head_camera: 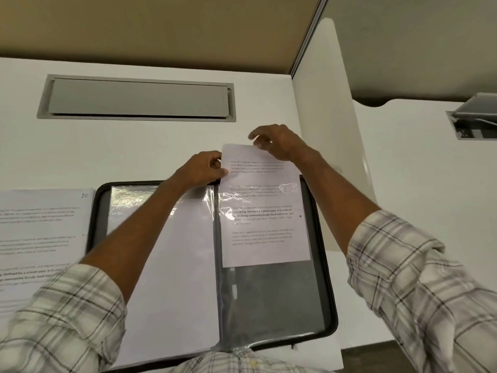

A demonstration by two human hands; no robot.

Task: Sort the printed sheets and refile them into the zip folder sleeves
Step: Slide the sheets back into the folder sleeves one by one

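- Standing right by the counter point(139, 154) here: the zip folder point(325, 265) lies open in the lower middle of the frame, and 1 printed sheet point(265, 211) is partway into the right-hand sleeve point(277, 294).
- The sheet's top strip pokes out past the folder's upper edge. Its bottom edge stops around mid-sleeve, with dark unfilled plastic below.
- The left hand point(200, 169) is at the sheet's upper left corner, fingers curled and thumb clamped on the paper edge right at the sleeve mouth. It might have the plastic pinched in there too, hard to say.
- The right hand point(277, 142) is on the upper right corner with its fingers loosely bent over the top edge. It's blurry, so I can't tell if it's pinching or just nudging.
- So I'd call this the refiling step, mid-insert.
- Next move, I reckon: hold the sleeve mouth apart and feed the sheet straight down toward the bottom of the frame, keeping it square so it doesn't snag or crease on the plastic.
- The left-hand sleeve point(174, 251) already shows a white page.
- A stack of sheets point(40, 230) at the left edge of the frame looks like what's left to file.
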